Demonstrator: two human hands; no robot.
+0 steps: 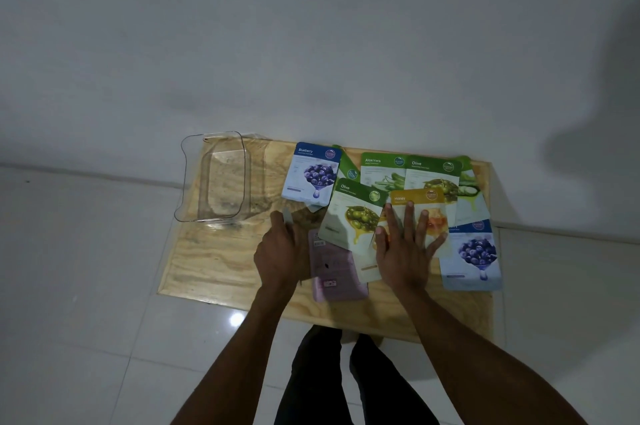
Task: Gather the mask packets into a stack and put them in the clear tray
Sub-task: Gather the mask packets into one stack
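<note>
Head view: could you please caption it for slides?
Right hand flat on Honey packet, left hand beside pink packet, clear tray empty.

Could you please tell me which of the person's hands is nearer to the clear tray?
Left. The left hand is off the near right corner of the clear tray, not touching it; the right hand lies farther right, flat on the Honey packet.

You have one view only: a wide-angle camera on the person's head, facing forward and steeply down. The wooden surface (225, 262) lies near, mid-frame, under the left hand (282, 251) and right hand (403, 251). The wall (311, 26) fills the upper half.
</note>
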